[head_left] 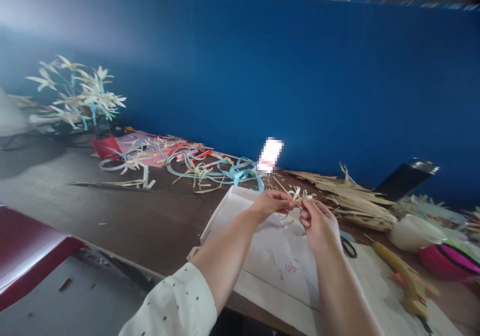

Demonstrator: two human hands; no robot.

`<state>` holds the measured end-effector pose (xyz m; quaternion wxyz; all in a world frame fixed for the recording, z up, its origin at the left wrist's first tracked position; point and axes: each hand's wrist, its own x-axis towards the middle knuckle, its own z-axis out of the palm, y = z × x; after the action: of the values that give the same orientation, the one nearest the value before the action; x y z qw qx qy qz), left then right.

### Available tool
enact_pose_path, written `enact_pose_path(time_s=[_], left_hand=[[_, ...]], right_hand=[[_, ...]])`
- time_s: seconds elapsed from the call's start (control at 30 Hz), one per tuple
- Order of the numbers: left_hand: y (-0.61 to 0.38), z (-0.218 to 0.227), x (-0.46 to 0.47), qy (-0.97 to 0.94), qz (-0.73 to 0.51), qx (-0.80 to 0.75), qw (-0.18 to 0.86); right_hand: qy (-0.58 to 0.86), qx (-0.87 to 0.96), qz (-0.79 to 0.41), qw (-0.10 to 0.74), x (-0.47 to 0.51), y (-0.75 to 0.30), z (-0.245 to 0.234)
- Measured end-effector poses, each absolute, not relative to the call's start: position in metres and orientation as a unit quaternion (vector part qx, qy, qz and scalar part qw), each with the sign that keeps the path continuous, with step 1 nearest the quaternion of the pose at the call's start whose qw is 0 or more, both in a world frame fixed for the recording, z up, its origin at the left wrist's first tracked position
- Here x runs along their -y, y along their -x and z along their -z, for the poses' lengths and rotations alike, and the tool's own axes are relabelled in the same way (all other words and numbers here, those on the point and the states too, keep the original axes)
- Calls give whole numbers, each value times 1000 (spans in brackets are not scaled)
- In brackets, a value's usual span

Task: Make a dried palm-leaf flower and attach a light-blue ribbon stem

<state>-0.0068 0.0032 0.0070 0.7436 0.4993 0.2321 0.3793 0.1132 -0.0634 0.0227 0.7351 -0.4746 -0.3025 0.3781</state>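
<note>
My left hand (270,202) and my right hand (320,224) meet over a white shallow box lid (225,211) on the dark table. Both pinch a small pale straw flower (299,194), whose thin petals stick out between the fingertips. The fingers of both hands are closed on it. A dotted white sleeve covers my left upper arm.
A heap of dried straw leaves (348,196) lies behind my hands. Light blue ribbon strips (210,168) and a bunch of finished straw flowers (78,96) are at the left. A yellow glue gun (405,278), black scissors (348,247), a white cup (412,232) and a black bottle (407,177) are at the right.
</note>
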Motion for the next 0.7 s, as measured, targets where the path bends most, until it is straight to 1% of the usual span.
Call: enact_pose_path(time_s=[0.7], left_hand=[[6,-6,-4,-500,-372,-249,742]], right_hand=[[483,304,-375,730,63,-113,-23]])
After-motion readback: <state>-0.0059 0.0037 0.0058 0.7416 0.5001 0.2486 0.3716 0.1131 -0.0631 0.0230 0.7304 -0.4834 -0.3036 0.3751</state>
